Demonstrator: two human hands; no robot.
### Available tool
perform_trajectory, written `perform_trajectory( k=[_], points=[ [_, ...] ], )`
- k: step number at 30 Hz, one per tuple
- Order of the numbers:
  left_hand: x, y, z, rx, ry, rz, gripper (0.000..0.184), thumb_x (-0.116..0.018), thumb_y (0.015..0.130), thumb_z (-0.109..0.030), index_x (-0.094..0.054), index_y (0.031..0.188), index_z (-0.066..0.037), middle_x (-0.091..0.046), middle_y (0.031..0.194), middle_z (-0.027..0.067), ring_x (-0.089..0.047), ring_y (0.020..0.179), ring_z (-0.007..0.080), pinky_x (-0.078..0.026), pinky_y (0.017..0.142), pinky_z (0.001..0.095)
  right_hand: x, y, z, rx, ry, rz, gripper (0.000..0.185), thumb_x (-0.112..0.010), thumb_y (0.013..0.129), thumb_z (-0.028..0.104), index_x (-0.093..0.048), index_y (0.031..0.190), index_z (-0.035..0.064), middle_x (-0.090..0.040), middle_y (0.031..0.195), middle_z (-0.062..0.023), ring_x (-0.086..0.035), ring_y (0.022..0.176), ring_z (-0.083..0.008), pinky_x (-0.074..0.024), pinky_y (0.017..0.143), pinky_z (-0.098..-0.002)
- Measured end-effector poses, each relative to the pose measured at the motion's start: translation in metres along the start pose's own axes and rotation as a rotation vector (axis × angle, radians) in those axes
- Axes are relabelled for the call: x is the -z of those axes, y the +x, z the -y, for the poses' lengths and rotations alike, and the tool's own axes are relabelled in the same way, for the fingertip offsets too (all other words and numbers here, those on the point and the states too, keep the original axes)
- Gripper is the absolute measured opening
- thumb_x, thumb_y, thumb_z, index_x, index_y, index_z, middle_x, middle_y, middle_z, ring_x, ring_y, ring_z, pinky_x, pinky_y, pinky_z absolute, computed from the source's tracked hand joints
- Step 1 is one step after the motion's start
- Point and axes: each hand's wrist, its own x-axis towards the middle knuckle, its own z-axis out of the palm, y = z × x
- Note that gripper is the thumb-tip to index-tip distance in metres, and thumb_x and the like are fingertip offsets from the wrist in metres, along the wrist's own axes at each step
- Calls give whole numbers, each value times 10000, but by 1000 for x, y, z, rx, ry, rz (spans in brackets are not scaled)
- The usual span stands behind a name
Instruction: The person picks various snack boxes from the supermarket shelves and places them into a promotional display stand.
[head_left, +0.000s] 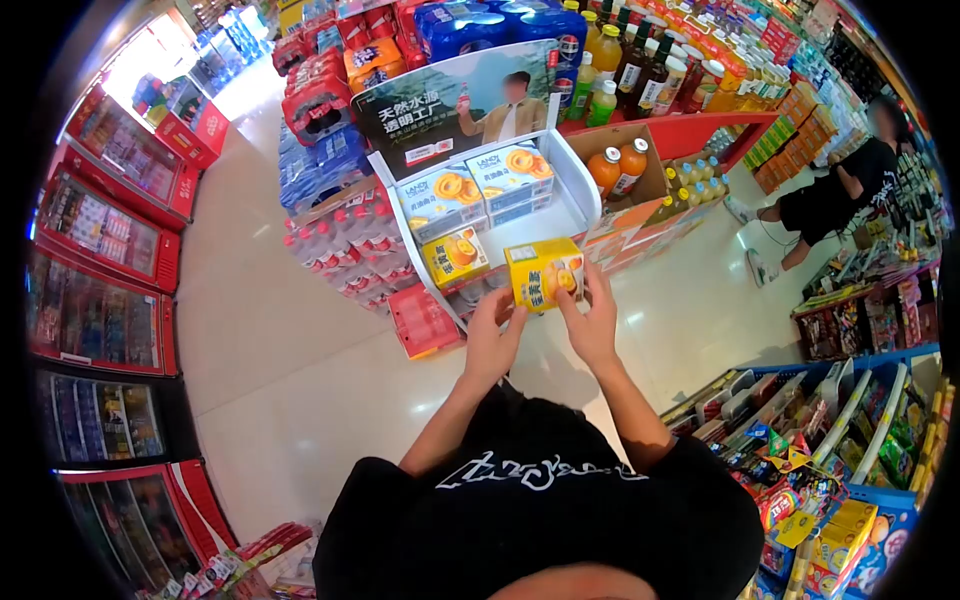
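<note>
Yellow carton (pixel 545 272) with dark Chinese lettering and a picture of round pastries sits just below the centre of the frame, held up at the front edge of a white display tray (pixel 565 212). The right hand (pixel 590 325) grips it, thumb laid over the printed front and fingers along the right side. The left hand (pixel 497 335) is half curled at the lower left edge of the carton, thumb and fingers slightly parted; I cannot tell how firmly it bears on it. Just left of the held box, a second yellow carton (pixel 455 257) of matching design lies in the tray's near left corner. Behind that are stacked blue-and-white LANDY cartons (pixel 510 172), backed by a printed sign board (pixel 410 115). Right of the tray, orange juice bottles (pixel 632 165) stand in an open cardboard box, and shrink-wrapped bottle packs (pixel 350 238) are piled to its left. Red-framed drinks fridges (pixel 105 310) line the left of the frame, a snack rack (pixel 800 440) fills the lower right, and another person (pixel 865 180) in black is at the upper right.
</note>
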Motion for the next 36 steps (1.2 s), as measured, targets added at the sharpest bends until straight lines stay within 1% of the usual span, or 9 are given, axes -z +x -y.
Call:
perform_trajectory(
  k=[3,10,13,16,20,26,30,33,36],
  points=[
    [16,42,-13,8,-50,-23,444,-683,973,-68,-505,1358,62,-615,1332,202,-651,1206,266,-539,998,362,-25,47,-8,34,-120,47,616,-722,913,35,-479,1472,-59,-577,1343,-165,-612,1183,-219,-518,964,-332],
    [48,96,25,130,-132,174,579,-664,992,-64,-372,1478,54,-519,1425,199,-565,1309,276,-502,1051,370,-68,106,-38,-216,-94,136,622,-739,876,93,-523,1439,-56,-633,1297,-215,-680,1043,-244,-552,864,-336],
    [56,101,30,223,-142,173,660,-707,972,-185,-389,1491,69,-539,1404,250,-610,1251,323,-509,1044,394,-75,113,-42,-367,-118,192,619,-739,886,104,-517,1440,-60,-652,1280,-220,-691,996,-232,-559,843,-333],
    [65,109,29,226,-47,184,692,-715,965,-209,-381,1498,79,-527,1375,238,-638,1182,314,-525,1016,387,-89,113,-52,-367,-136,201,624,-735,904,91,-506,1468,-41,-687,1189,-188,-668,973,-182,-547,848,-327],
    [76,117,10,326,79,253,661,-718,961,-140,-393,1486,95,-487,1350,190,-638,1153,247,-537,967,340,-102,109,-61,-272,-254,215,604,-711,925,89,-491,1471,-47,-696,1194,-208,-690,916,-242,-555,827,-348],
    [78,119,18,358,73,257,628,-727,957,-159,-436,1456,86,-491,1327,185,-635,1086,223,-541,936,329,-111,115,-36,-482,-275,243,532,-723,933,108,-532,1406,-41,-643,1322,-243,-682,1104,-334,-541,935,-384],
    [75,119,19,261,157,288,612,-735,953,-166,-456,1450,58,-488,1324,175,-623,1083,221,-543,943,339,-113,86,-53,-193,-265,10,467,-727,923,115,-577,1348,-9,-553,1469,-250,-557,1353,-381,-453,1112,-406],
    [67,107,12,148,234,359,565,-725,955,-176,-488,1421,39,-517,1331,183,-631,1106,256,-543,951,364,-100,59,-35,-109,-278,-49,426,-691,917,104,-588,1318,8,-551,1451,-275,-533,1341,-450,-454,1111,-442],
    [51,91,7,139,203,543,499,-703,954,-190,-527,1362,38,-574,1295,204,-653,1105,306,-547,928,391,-84,15,-8,-220,-198,-85,320,-647,956,92,-628,1264,6,-633,1359,-234,-613,1275,-372,-480,1071,-411]
  ],
)
